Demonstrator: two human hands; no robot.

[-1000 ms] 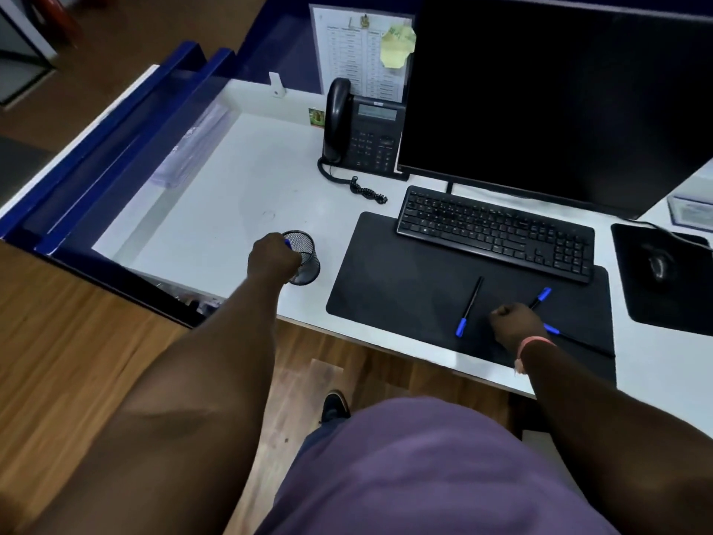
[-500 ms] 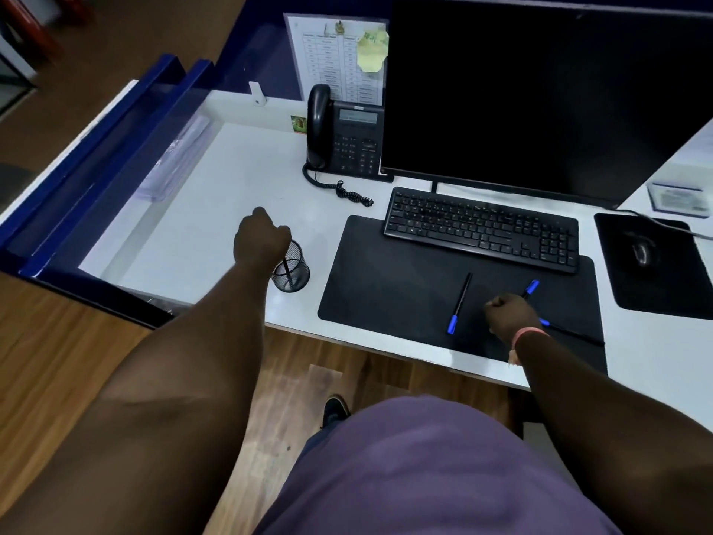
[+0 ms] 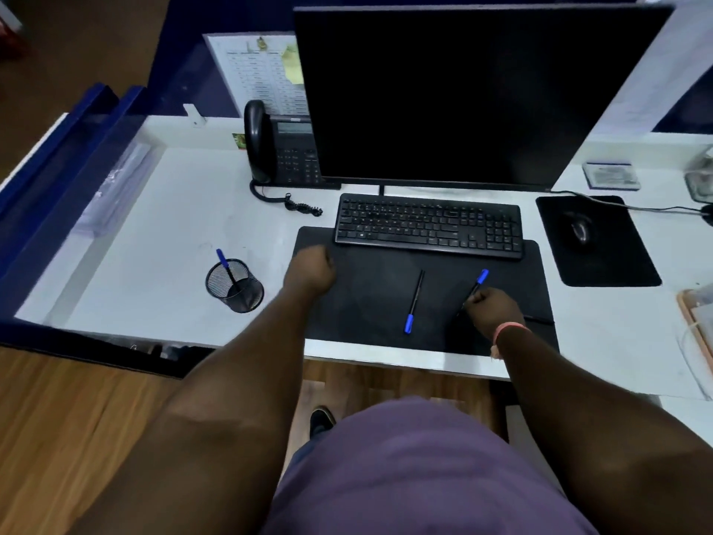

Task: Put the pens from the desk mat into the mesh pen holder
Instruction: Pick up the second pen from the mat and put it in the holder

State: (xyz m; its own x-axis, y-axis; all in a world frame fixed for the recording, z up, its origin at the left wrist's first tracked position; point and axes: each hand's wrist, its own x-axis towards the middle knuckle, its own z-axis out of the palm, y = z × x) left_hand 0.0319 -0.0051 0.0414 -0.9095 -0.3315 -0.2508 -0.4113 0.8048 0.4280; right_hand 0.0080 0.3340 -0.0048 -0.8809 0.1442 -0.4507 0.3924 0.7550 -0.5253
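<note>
The black mesh pen holder (image 3: 234, 285) stands on the white desk, left of the black desk mat (image 3: 370, 264). One blue-capped pen (image 3: 223, 261) leans inside it. My left hand (image 3: 310, 270) is a loose fist with nothing in it, over the mat's left edge. My right hand (image 3: 490, 308) is closed on a blue-capped pen (image 3: 479, 280) at the mat's right part, cap pointing away. A second pen (image 3: 414, 303) lies loose on the mat between my hands. Part of a third pen (image 3: 538, 319) shows on the mat behind my right wrist.
A black keyboard (image 3: 428, 225) sits on the mat's far edge under the monitor (image 3: 463, 94). A desk phone (image 3: 281, 148) with a coiled cord stands at the back left. A mouse (image 3: 580, 230) rests on its pad at the right.
My left hand has let go of a pen in the holder and swung right to the mat's left edge. My right hand stays on the right pen.
</note>
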